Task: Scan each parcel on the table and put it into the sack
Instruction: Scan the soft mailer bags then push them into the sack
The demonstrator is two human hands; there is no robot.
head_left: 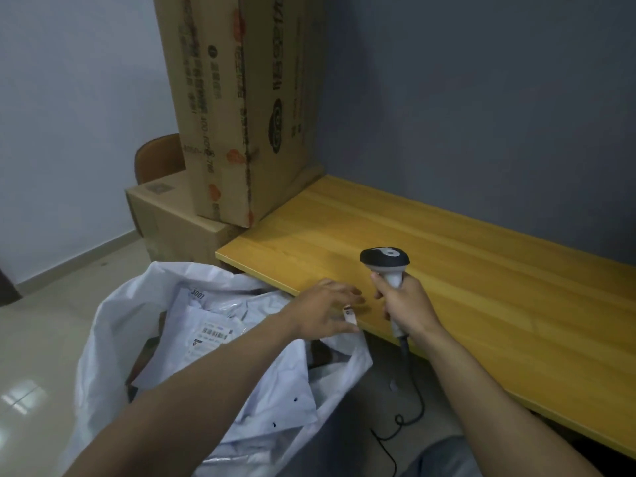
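**At the worktop (464, 256) corner, above the open sack (103, 325)**

In the lower middle of the frame, the left hand (327, 306) hovers over the worktop's near edge, fingers spread and straight, holding nothing. Just right of it, the right hand (407, 306) grips the scanner (385, 261) upright by its handle. The sack gapes below the edge at lower left, parcels (213, 325) inside. Open wood runs right; cardboard boxes (241, 98) block the upper left.

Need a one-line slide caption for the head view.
Right hand grips the scanner over the wooden table; left hand open above the white sack holding parcels.
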